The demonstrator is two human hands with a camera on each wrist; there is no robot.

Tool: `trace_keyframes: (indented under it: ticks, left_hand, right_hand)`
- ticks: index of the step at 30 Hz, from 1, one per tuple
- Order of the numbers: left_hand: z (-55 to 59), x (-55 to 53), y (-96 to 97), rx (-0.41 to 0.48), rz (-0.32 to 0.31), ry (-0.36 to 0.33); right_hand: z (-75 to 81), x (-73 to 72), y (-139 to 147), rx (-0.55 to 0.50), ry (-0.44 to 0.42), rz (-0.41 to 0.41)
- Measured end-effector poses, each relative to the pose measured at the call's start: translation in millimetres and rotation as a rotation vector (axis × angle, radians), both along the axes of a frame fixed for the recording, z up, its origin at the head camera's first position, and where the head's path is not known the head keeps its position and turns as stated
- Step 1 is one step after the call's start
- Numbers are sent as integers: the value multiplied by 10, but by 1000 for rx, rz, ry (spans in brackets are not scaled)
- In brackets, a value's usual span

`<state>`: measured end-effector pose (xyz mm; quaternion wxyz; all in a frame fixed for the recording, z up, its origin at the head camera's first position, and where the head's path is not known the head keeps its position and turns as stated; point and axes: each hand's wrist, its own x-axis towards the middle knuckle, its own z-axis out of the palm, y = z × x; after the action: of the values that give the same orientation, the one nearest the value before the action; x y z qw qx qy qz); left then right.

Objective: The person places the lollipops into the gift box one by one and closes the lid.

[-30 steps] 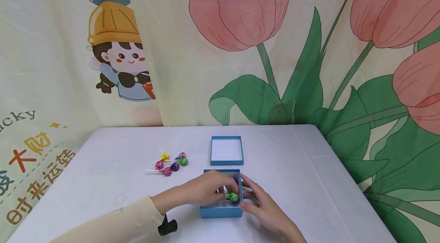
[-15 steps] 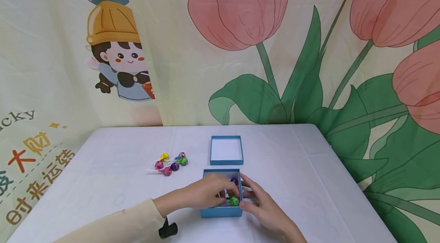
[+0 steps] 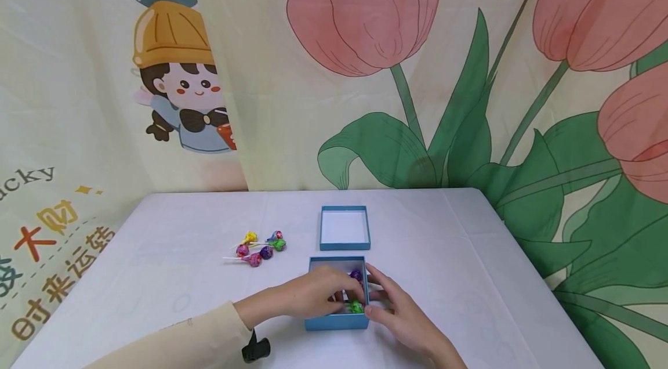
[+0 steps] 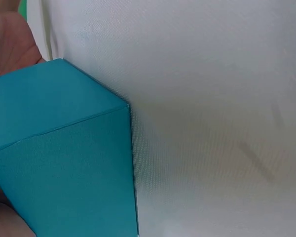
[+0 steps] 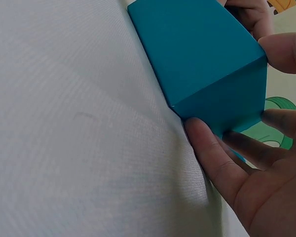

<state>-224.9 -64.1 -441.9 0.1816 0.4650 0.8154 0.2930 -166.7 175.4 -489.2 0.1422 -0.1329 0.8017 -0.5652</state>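
A blue open box (image 3: 336,322) stands on the white table, its front wall facing me. My left hand (image 3: 318,290) reaches inside, fingers bent and seeming to pinch a green-wrapped lollipop (image 3: 356,306) low by the right wall; its stick is hidden. Behind those fingers lies a purple lollipop (image 3: 356,274) inside the box. Against the outer right wall rests my right hand (image 3: 399,311), fingers spread and fairly straight, thumb at the near corner. The right wrist view shows these fingertips touching the box (image 5: 202,54). In the left wrist view the box (image 4: 69,173) covers most of the hand work.
Behind the box lies its blue-edged lid (image 3: 344,228), white inside facing up. Several wrapped lollipops (image 3: 254,259) form a loose group to the left on the white tablecloth (image 3: 459,276). A printed curtain (image 3: 271,96) hangs behind the table.
The left hand has lowered slightly inside the box, and the green lollipop has moved down and a little nearer the front. More of the purple lollipop shows. The right hand stays put.
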Motion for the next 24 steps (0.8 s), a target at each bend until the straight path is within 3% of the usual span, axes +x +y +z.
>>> trace_keyframes:
  ticks: [8,17,24]
  left_hand:
    - [-9,-22,18,-26,-30,25]
    - [-23,-40,65,-43,-112,118]
    - [-15,-48,92,-85,-90,119]
  right_hand:
    - [-2,7,5,-5,1,0]
    - [-14,-1,-8,-3,-5,-6]
    - [-5,-2,-4,-9,3,2]
